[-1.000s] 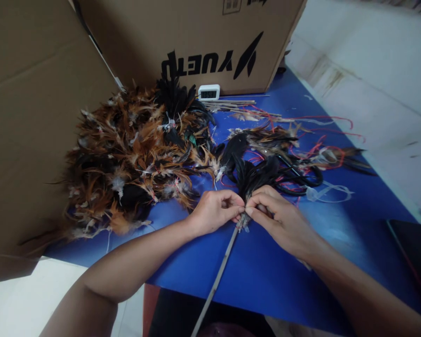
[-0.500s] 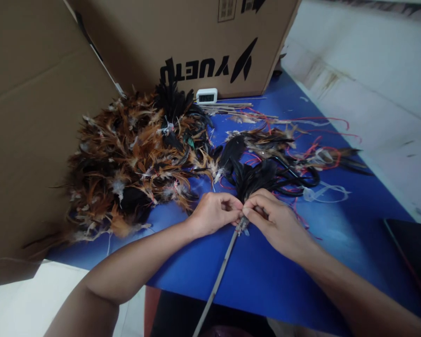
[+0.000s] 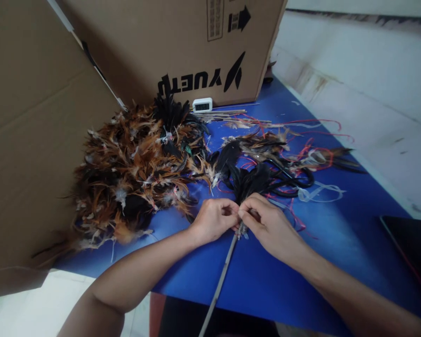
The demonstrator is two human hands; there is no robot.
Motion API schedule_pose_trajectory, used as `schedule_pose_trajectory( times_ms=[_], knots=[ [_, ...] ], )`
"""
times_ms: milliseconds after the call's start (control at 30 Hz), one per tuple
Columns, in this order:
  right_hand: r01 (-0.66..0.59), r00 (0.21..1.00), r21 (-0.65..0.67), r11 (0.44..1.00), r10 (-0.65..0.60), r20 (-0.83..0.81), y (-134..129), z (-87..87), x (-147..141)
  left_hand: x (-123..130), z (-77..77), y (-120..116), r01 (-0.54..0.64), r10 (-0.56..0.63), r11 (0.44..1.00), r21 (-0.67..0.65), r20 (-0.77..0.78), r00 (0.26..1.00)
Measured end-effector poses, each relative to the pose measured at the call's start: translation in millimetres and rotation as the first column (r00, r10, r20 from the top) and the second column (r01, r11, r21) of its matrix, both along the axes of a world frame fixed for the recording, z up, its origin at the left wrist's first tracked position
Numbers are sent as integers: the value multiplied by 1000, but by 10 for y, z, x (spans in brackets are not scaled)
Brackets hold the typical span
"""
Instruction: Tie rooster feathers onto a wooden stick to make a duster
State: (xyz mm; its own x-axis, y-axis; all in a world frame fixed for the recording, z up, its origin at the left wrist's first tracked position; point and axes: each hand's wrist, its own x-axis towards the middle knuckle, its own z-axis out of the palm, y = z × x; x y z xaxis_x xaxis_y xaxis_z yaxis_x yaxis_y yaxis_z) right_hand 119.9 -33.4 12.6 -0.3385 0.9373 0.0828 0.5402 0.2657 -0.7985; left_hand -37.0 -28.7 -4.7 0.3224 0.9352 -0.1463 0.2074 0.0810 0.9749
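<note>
A feather duster [image 3: 251, 180] lies in front of me, black feathers fanned away from me at the end of a thin pale stick [image 3: 219, 285]. My left hand [image 3: 215, 219] is closed in a pinch at the base of the feathers. From the other side my right hand [image 3: 266, 224] pinches the same spot, and the fingertips of both hands meet there. Any thread between them is too small to make out. Greyish frayed quill ends [image 3: 243, 230] stick out just below the fingers, around the stick.
On the blue table [image 3: 182, 276], a large heap of brown feather bundles [image 3: 136, 164] lies to the left. A cardboard box [image 3: 182, 42] stands behind, with a small white digital clock [image 3: 202, 105] before it. Thin sticks [image 3: 228, 113], red string [image 3: 331, 122] and clear plastic strips [image 3: 324, 192] lie to the right.
The view has shifted slightly, so the scene sits a little lower and most things a little further left. Both hands keep their pinch at the feather base.
</note>
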Motion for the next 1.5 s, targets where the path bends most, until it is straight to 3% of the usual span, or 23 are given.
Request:
schedule_pose_trajectory(
  times_ms=[200, 333, 1000, 1267, 1500],
  knots=[
    [-29, 998, -129, 991, 21, -61, 48, -6, 72, 27, 43, -9, -24, 35, 996, -92, 124, 992],
    [-62, 997, -58, 996, 59, -39, 86, -11, 115, 30, 54, -21, -34, 49, 995, -98, 158, 986],
    [-151, 962, 11, 989, 144, 232, 83, 85, 124, 39, 41, -55, -34, 36, 999, -26, 70, 997],
    [-120, 964, -35, 992, 125, 235, 68, 133, 110, 28, 55, -37, 33, -33, 999, 14, 16, 999],
    [-112, 978, -18, 994, 114, 173, 79, 67, 146, 15, 71, -10, 34, -34, 999, -33, 15, 999]
  ],
)
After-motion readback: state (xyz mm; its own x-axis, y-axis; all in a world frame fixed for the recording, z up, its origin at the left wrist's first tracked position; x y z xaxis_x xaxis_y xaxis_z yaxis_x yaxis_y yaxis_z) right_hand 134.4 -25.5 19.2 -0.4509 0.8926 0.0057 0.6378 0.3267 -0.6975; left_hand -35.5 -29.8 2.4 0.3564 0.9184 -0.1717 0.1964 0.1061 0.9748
